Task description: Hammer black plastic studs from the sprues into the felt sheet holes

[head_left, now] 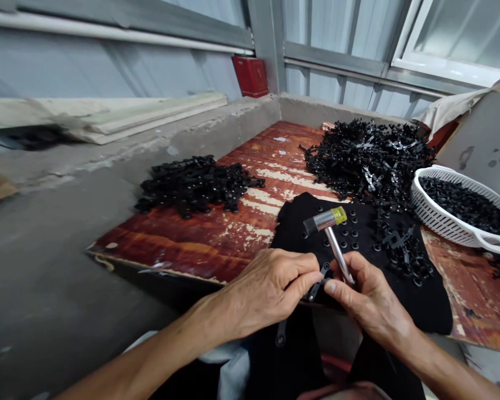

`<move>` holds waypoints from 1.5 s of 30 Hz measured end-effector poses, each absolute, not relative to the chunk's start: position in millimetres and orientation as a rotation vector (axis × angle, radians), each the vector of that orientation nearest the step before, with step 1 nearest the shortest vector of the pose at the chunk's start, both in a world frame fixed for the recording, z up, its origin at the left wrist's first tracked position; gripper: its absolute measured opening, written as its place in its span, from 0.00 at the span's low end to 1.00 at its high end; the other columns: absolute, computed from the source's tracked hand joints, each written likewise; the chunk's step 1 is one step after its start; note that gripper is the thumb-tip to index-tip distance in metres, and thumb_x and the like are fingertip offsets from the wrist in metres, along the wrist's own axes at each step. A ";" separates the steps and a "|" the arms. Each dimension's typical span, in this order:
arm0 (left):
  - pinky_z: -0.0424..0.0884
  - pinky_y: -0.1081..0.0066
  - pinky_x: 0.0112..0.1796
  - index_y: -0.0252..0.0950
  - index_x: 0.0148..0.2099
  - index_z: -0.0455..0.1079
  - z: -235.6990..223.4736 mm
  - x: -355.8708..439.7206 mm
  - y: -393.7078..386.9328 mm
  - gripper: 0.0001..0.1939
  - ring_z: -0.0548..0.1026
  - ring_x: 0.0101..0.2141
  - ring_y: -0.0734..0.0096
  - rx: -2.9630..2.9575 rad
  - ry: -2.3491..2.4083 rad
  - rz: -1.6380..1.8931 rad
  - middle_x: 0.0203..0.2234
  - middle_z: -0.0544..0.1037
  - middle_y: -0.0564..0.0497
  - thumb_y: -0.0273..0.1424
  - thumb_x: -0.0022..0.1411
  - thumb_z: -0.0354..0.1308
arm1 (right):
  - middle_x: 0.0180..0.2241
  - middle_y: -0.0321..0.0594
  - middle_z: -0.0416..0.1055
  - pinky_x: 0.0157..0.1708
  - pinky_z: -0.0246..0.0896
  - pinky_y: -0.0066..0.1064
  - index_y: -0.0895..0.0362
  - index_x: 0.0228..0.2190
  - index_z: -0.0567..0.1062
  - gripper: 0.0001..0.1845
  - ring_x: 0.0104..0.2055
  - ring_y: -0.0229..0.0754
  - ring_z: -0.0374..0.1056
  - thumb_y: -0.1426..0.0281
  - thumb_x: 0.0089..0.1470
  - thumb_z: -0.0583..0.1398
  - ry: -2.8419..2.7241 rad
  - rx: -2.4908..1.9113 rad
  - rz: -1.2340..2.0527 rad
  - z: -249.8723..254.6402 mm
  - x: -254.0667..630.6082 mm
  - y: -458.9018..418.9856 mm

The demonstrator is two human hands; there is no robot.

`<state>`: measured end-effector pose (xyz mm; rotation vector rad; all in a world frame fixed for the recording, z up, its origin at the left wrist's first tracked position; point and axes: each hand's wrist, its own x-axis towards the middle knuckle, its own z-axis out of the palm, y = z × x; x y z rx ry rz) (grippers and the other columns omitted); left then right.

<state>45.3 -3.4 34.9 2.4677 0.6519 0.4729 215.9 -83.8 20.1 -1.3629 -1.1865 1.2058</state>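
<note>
My left hand (281, 286) pinches a jointed black link piece (315, 290) between thumb and fingers at the table's near edge. My right hand (370, 303) is closed around the metal handle of a small mallet (325, 220), and its thumb and fingers also come close to the link piece. The mallet's head has one yellow face and one dark face and points up and left. Beneath lies a black cloth (431, 316). Several small round black parts (344, 233) stand on it in rows, beside a loose cluster of black links (404, 250).
A pile of black link pieces (195, 183) lies on the left of the worn red-brown table (170, 247). At the back right is a larger heap (366, 155). A white plastic basket (445, 228) holds small black parts. A red tin (250, 76) stands in the far corner.
</note>
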 end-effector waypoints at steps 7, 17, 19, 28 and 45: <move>0.56 0.71 0.28 0.37 0.27 0.67 29.4 38.4 -4.7 0.17 0.65 0.23 0.74 2.584 0.528 0.463 0.20 0.70 0.53 0.30 0.68 0.44 | 0.16 0.23 0.55 0.13 0.39 0.21 0.58 0.29 0.69 0.12 0.16 0.28 0.45 0.63 0.48 0.64 -1.159 -1.354 1.398 24.4 216.4 -76.0; 0.71 0.68 0.35 0.40 0.50 0.61 20.8 44.2 -10.8 0.30 0.73 0.40 0.64 1.339 1.073 0.957 0.43 0.72 0.47 0.40 0.47 0.67 | 0.12 0.19 0.54 0.08 0.46 0.19 0.56 0.33 0.67 0.18 0.10 0.28 0.47 0.56 0.49 0.62 -1.027 -1.333 1.362 27.9 206.0 -67.4; 0.72 0.69 0.31 0.38 0.47 0.64 21.2 44.0 -12.5 0.29 0.74 0.36 0.66 1.094 0.985 0.781 0.38 0.73 0.48 0.43 0.45 0.68 | 0.12 0.20 0.54 0.08 0.46 0.19 0.56 0.33 0.67 0.17 0.10 0.28 0.48 0.56 0.49 0.62 -1.012 -1.329 1.352 28.2 203.9 -65.5; 0.64 0.78 0.16 0.33 0.30 0.68 24.0 43.8 -5.1 0.23 0.67 0.19 0.78 0.932 0.920 0.533 0.20 0.71 0.55 0.43 0.38 0.72 | 0.12 0.20 0.54 0.08 0.47 0.18 0.57 0.35 0.69 0.15 0.10 0.28 0.47 0.59 0.52 0.61 -0.993 -1.311 1.348 17.7 199.0 -62.8; 0.44 0.86 0.11 0.36 0.32 0.61 30.9 48.5 46.0 0.19 0.52 0.12 0.89 0.937 1.153 0.644 0.17 0.62 0.63 0.30 0.44 0.70 | 0.23 0.28 0.61 0.09 0.54 0.17 0.55 0.39 0.72 0.22 0.16 0.26 0.52 0.56 0.47 0.68 -0.546 -1.216 1.292 5.8 219.0 -117.7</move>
